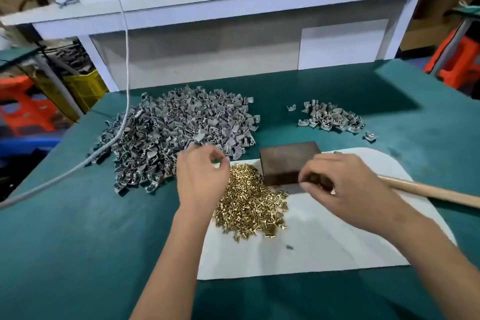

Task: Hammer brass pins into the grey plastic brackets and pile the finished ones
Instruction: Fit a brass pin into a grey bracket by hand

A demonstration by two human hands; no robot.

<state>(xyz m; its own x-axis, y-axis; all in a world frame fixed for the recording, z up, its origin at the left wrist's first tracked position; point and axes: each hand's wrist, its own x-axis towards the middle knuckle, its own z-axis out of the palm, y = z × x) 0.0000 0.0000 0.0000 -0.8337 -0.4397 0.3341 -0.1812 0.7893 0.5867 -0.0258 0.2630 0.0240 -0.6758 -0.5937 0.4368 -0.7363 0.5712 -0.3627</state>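
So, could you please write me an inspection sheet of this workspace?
Surface: green mat with a white sheet.
Job's things: big bracket pile far left; small pile far right; pins heaped beside the steel block; hammer handle right.
Clutter: stray bracket.
Hands: left hand pinching a bracket; right hand curled at the block, contents hidden.
Cables: white cord across the big pile.
Surroundings: white shelf; orange stools.

Green worktable (pixel 78 241), white shelf (pixel 233 5) behind
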